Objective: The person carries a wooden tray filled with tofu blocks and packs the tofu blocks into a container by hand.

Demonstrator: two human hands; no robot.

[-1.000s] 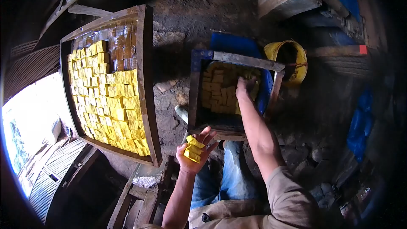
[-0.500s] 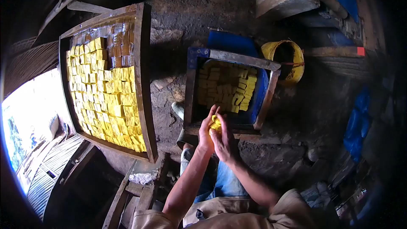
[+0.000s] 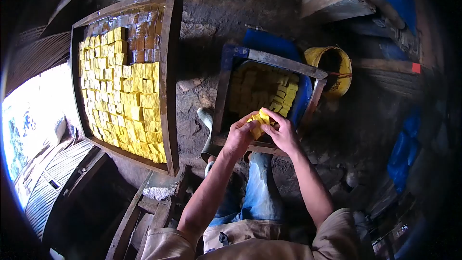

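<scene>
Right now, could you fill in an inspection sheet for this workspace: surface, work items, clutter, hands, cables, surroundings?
Surface: dark, uneven ground around a wood-framed tray and a wood-framed bin.
Work items: yellow pieces cover most of the tray, with brown woven base showing at its upper right; more lie in the bin.
Clutter: yellow bucket beside the bin; blue plastic farther right.
Hands: left hand and right hand together grip yellow pieces over the bin's near side; exact count unclear.
Cables: nothing seen.
Surroundings: bright opening at left; much of the rest dim.
</scene>
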